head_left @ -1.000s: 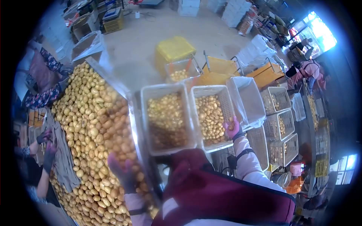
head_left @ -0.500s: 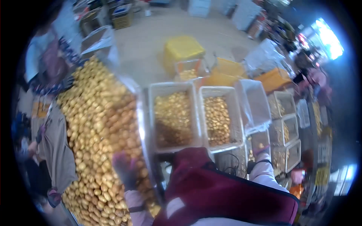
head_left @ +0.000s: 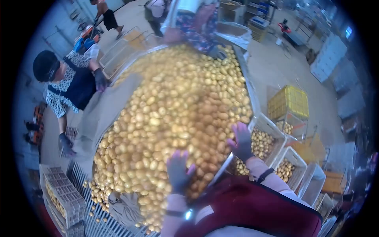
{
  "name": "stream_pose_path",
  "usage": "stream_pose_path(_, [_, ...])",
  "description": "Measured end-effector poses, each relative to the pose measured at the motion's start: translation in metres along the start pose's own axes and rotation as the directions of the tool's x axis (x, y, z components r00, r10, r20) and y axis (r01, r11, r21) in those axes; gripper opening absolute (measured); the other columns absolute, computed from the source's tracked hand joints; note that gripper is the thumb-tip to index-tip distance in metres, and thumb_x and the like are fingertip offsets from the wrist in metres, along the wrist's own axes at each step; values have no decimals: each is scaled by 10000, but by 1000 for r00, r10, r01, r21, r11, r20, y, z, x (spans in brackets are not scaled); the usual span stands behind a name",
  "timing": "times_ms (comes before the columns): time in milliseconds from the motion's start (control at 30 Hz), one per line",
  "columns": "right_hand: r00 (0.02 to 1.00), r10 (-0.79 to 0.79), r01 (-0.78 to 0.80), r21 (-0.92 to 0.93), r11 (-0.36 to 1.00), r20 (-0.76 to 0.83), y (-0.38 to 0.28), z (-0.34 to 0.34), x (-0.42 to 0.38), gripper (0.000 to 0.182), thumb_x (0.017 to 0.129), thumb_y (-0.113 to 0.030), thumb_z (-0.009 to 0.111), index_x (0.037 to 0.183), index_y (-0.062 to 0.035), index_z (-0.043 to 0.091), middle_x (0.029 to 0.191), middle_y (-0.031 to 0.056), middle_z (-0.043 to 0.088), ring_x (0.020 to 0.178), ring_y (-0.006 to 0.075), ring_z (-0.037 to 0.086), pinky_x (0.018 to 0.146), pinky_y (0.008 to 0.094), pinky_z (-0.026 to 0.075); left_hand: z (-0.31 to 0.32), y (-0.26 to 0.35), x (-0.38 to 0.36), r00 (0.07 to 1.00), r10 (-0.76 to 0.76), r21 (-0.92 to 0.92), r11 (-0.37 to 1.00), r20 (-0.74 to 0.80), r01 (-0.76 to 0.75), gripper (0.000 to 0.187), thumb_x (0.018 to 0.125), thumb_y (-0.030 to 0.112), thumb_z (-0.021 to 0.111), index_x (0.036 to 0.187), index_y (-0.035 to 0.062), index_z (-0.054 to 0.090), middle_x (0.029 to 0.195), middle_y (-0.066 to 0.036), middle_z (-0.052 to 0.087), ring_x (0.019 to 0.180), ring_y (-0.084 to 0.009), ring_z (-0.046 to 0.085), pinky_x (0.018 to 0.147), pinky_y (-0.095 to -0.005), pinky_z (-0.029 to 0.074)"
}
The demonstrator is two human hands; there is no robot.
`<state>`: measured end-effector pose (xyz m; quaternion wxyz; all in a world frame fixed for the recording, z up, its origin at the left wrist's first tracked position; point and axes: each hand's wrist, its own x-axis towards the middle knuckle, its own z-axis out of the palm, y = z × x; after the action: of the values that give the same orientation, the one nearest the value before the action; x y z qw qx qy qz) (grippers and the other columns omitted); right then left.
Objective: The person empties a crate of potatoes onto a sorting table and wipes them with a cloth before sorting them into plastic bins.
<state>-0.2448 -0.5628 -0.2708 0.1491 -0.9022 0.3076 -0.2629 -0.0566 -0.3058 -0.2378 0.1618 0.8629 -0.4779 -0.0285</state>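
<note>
A broad heap of potatoes (head_left: 158,126) fills the table in front of me. My left hand (head_left: 179,172), gloved in grey with pink fingertips, is spread over the near part of the heap, holding nothing. My right hand (head_left: 241,142), in a matching glove, has its fingers apart at the heap's right edge, beside a white crate (head_left: 280,134) with potatoes in it. A grey cloth (head_left: 124,209) lies crumpled at the heap's lower edge.
A co-worker in a dark cap (head_left: 47,67) stands at the left by a grey sheet (head_left: 106,106); another person (head_left: 195,27) reaches in at the far edge. Slatted rack (head_left: 98,223) and stacked crate (head_left: 65,193) are lower left; a yellow crate (head_left: 288,103) is right.
The view has swung left, bringing the whole heap and the capped co-worker into sight. My right hand has gone from the crates at the right to the heap's edge, and its fingers are spread.
</note>
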Motion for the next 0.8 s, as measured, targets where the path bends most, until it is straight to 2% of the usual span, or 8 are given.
stream_pose_path(33, [995,-102,102,8,995,14,-6,21,21,696,860,-375,677,1429,-35,465,1413,251,453,1321,468,410,1107,577,310,-2,4,2,999,-37,-26,999,25,38,627,871,451,669,1405,146,543,1415,-184,510,1340,-372,452,1138,-565,272])
stream_pose_path(167, [983,-97,119,-135,984,157,-21,79,83,693,899,-442,628,1496,-157,423,1552,207,345,1412,450,326,1152,631,208,-17,9,16,1000,-11,-99,995,-15,10,638,852,446,690,1394,142,545,1391,-168,527,1321,-368,472,1113,-595,289])
stream_pose_path(333, [939,-80,148,-184,972,334,-17,95,180,694,890,-399,635,1505,-173,407,1548,197,349,1434,429,300,1159,646,184,-7,-3,18,995,-90,-206,974,50,98,604,859,449,690,1394,203,556,1395,-152,542,1320,-384,474,1093,-599,316])
stream_pose_path(433, [990,-137,137,-5,991,19,-8,115,212,650,883,-312,628,1486,-165,438,1536,209,362,1433,426,303,1158,617,211,-7,-9,18,993,-53,-236,969,104,76,602,870,443,681,1392,170,555,1376,-149,558,1307,-383,489,1080,-585,349])
stream_pose_path(533, [927,-329,347,81,934,-180,-52,104,255,512,865,-192,605,1371,-128,554,1393,196,500,1334,396,437,1095,564,348,-1,-38,32,998,-58,-268,962,-31,48,617,864,420,690,1391,131,548,1346,-148,580,1266,-375,521,1049,-549,393])
stream_pose_path(633, [789,-602,506,425,751,124,-101,129,268,418,840,-165,619,1254,-112,628,1247,162,605,1165,357,574,970,488,473,3,-70,68,983,-154,-169,976,-99,136,610,848,390,706,1363,100,557,1292,-143,603,1204,-360,556,994,-520,433])
stream_pose_path(733, [745,-664,627,273,729,61,-109,183,251,353,818,-113,628,1170,-107,660,1131,125,655,1019,329,639,869,438,523,-10,-94,109,984,-111,91,988,-139,124,552,837,354,708,1307,94,584,1212,-138,625,1126,-344,583,934,-508,454])
stream_pose_path(800, [814,-539,416,432,800,215,-117,174,254,377,847,-137,622,1222,-108,640,1188,140,634,1079,335,617,893,438,520,-1,-103,117,984,-127,144,979,-126,144,499,843,328,689,1272,89,595,1167,-135,628,1092,-344,582,914,-507,455])
